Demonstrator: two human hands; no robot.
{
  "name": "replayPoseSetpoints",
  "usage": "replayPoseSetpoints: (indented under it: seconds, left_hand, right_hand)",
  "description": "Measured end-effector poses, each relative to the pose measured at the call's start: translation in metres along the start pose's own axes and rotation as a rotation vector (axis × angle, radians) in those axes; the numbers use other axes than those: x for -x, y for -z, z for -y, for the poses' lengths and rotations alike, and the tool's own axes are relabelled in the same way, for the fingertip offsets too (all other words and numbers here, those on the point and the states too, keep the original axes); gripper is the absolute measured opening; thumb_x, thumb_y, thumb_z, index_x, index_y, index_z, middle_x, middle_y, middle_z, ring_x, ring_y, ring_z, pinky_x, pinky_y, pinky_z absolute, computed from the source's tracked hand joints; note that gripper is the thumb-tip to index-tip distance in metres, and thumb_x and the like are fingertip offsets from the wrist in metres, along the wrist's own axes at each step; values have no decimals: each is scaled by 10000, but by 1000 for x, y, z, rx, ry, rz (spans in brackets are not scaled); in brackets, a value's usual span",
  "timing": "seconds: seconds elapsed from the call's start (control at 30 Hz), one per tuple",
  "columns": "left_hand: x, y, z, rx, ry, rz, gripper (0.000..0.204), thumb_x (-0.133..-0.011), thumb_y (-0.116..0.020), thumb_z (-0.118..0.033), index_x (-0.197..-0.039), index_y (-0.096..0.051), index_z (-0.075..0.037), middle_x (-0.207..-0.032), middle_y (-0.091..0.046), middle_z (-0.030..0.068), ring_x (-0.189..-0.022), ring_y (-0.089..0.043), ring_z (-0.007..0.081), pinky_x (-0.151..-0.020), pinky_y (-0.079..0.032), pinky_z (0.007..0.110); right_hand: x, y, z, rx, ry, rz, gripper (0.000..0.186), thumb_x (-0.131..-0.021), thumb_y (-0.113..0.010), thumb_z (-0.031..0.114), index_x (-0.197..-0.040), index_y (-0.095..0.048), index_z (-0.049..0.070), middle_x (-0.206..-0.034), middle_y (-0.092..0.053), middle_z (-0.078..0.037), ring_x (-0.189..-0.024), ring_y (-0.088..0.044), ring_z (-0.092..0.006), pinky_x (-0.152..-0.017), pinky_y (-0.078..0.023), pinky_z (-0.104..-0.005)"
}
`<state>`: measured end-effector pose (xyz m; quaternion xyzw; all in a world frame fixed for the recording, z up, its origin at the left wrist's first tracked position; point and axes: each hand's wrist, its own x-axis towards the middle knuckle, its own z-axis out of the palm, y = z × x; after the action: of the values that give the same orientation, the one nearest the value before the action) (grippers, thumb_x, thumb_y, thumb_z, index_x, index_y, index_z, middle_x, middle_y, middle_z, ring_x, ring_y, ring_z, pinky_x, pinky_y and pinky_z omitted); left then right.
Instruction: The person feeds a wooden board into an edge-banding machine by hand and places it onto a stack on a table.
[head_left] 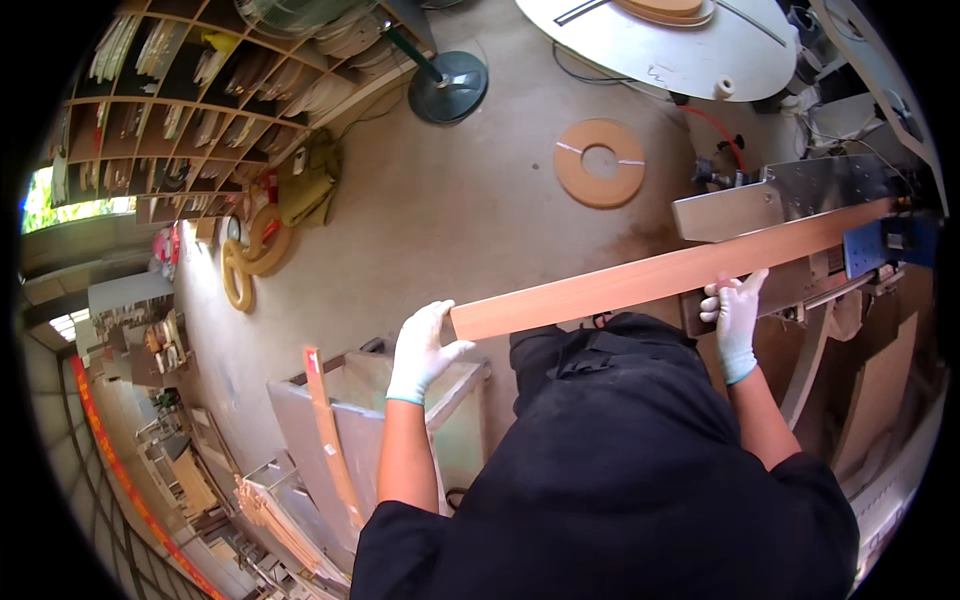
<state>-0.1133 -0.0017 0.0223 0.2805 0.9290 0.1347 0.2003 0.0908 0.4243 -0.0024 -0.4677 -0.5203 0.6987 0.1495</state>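
A long, reddish-brown wooden strip (612, 278) crosses in front of me, its right part lying in a metal machine (723, 214) with a blue plate (866, 250). My left hand (425, 350), in a white glove with a teal cuff, grips the strip's left end, thumb below it and fingers at the top corner. My right hand (735, 318), also gloved, holds the strip's lower edge near the machine, fingers curled beneath it. My dark clothing fills the lower middle of the view.
Cubbyhole shelving (170, 105), a fan stand (447, 88) and coiled bands (240, 275) are at upper left. A brown roll (600, 135) lies on the floor below a white round table (650, 50). A framed cart (300, 420) with a plank stands at lower left.
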Motion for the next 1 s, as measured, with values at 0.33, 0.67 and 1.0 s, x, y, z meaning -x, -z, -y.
replayPoseSetpoints:
  seconds: [0.33,0.67,1.0]
  left_hand:
    - [-33,-23,-65,-14,-220,-59,833,-629,-906,-333,-1328,-561,-41,-1334,-609,183,-1327,-520,377,-1097,-413,485]
    - [-81,-41,-145,-134,-676,-117,755,-684,-847,-299,-1340,-555,-67,-1444,-479,192,-1370,-404,440,-1142,-321,569]
    - [-125,-55,-231,-157,-883,19,792,-717,-833,-246,-1418,-506,-75,-1498,-423,222,-1405,-357,471,-1175,-238,615]
  right_hand:
    - [-3,5,-12,-33,-101,-6,770,-1020,-542,112,-1496,62,77,-839,-608,-117,-540,-591,-150,-461,-525,-269]
    - [55,18,-22,-458,-122,256,632,-1017,-524,112,-1568,-243,-18,-1538,-410,-259,-1344,-519,-336,-1060,-493,-436]
    - [47,18,-18,-537,180,274,896,-986,-587,41,-1623,43,37,-1711,19,-162,-1576,-58,-334,-1239,-230,-445]
